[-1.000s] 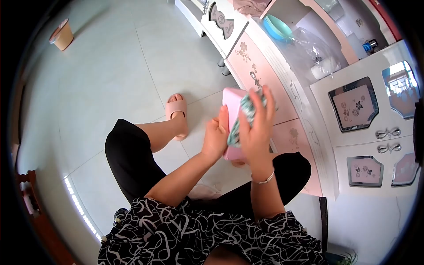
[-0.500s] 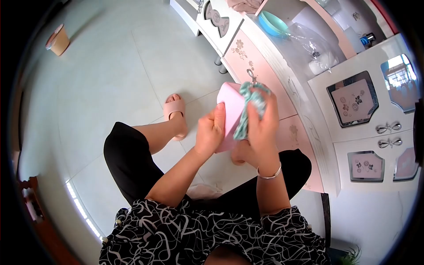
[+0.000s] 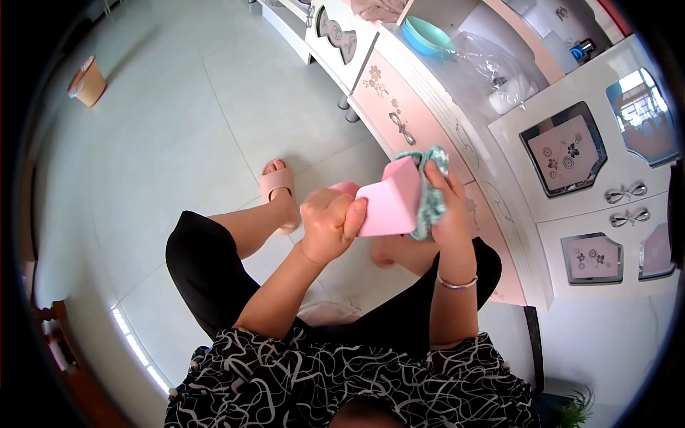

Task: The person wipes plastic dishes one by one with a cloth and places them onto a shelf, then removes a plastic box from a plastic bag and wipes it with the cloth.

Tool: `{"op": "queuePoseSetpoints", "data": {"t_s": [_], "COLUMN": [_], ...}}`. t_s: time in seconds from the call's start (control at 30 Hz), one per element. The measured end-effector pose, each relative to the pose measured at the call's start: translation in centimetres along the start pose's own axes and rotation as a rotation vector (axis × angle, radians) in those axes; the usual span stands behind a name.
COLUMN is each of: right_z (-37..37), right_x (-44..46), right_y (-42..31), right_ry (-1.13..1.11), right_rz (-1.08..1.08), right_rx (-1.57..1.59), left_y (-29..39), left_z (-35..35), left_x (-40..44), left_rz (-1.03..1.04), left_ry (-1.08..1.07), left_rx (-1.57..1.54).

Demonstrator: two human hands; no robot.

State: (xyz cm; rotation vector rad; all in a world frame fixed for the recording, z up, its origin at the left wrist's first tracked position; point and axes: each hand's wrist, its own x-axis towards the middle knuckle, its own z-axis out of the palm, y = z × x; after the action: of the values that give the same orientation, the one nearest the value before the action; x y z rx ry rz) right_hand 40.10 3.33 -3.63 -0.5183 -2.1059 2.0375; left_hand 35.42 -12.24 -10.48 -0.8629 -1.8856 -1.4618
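Observation:
My left hand (image 3: 330, 222) grips a pink plastic box (image 3: 385, 207) by its left side, thumb on the near wall. The box is tilted, with a cut-out edge along its top; its full shape is partly hidden by my hand. My right hand (image 3: 448, 196), a silver bangle at the wrist, holds a green and white patterned cloth (image 3: 430, 192) against the right end of the box. Both hands are above the floor, between my knees.
A pink and white cabinet (image 3: 421, 107) runs along the right, with a teal bowl (image 3: 427, 36) and clear plastic bag (image 3: 492, 68) on it. A tan bucket (image 3: 88, 83) stands on the tiled floor (image 3: 171, 135) at far left. My slippered foot (image 3: 277, 187) is below.
The pink box has turned so its end faces right. My right hand and the cloth have moved right, from the box's side to that end. The view has shifted slightly.

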Motion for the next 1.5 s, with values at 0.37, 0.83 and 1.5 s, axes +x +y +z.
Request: {"op": "queuePoseSetpoints", "data": {"t_s": [0.37, 0.83, 1.5], "right_z": [-0.4, 2.6, 3.7], "right_x": [-1.2, -2.9, -3.4], "right_y": [3.6, 1.3, 2.8], "right_ry": [-0.143, -0.078, -0.209], "right_rz": [0.279, 0.117, -0.215], "right_rx": [0.758, 0.651, -0.548], "left_y": [0.5, -0.8, 0.6], "left_z": [-0.1, 1.0, 0.1], "left_x": [-0.6, -2.8, -0.1], "left_rz": [-0.431, -1.155, -1.031], "left_ry": [-0.116, -0.018, 0.064], "left_rx": [-0.369, -1.06, -1.094]}}
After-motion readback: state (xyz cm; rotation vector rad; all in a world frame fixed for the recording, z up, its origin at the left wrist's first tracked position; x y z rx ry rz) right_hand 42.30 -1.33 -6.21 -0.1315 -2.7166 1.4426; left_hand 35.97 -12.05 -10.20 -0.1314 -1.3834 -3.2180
